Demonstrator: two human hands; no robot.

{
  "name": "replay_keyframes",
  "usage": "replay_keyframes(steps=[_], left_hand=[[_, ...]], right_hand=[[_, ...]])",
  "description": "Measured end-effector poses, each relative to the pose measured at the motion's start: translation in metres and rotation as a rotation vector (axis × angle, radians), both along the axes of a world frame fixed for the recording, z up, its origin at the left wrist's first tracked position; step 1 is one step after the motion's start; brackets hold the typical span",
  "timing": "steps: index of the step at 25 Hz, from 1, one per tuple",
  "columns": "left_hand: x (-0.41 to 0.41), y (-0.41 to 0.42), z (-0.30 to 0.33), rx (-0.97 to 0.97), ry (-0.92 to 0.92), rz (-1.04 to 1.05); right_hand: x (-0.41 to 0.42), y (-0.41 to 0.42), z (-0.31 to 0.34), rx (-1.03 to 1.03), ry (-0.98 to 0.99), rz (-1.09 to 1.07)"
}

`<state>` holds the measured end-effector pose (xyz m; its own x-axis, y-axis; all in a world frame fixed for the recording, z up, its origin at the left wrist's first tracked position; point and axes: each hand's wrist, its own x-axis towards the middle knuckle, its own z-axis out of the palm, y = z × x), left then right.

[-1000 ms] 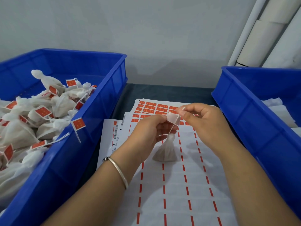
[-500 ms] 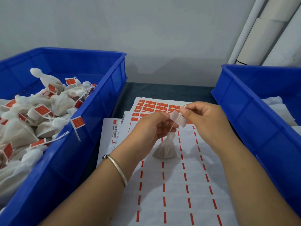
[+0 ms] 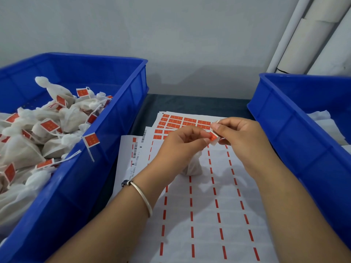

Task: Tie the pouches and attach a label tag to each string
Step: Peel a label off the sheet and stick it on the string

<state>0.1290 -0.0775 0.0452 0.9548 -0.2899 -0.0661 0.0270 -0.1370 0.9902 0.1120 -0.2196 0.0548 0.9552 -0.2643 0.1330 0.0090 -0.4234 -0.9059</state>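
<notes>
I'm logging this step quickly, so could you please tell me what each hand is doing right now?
Left hand: closed, pinching the label tag.
Right hand: closed, pinching the same label tag from the other side.

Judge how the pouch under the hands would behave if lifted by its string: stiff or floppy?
Probably floppy: the pouch looks like thin cloth, slumped on the label sheet. Likely light, since tagged pouches heap loosely in the left bin. It would probably dangle and swing.
</notes>
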Motion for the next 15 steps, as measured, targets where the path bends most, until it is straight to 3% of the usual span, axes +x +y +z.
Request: replay_keyframes(steps=[7,15], left_hand=[[-0.0004,0.0022,-0.0039,0.064,-0.130,-0.053],[0.0054,0.0025,-0.0067,0.050,-0.125,0.007]], right_hand=[[-0.0013,0.0013,-0.0018,0.063,0.010,0.017],[-0.0029,-0.0011,-0.0026,0.044,-0.022,0.081]])
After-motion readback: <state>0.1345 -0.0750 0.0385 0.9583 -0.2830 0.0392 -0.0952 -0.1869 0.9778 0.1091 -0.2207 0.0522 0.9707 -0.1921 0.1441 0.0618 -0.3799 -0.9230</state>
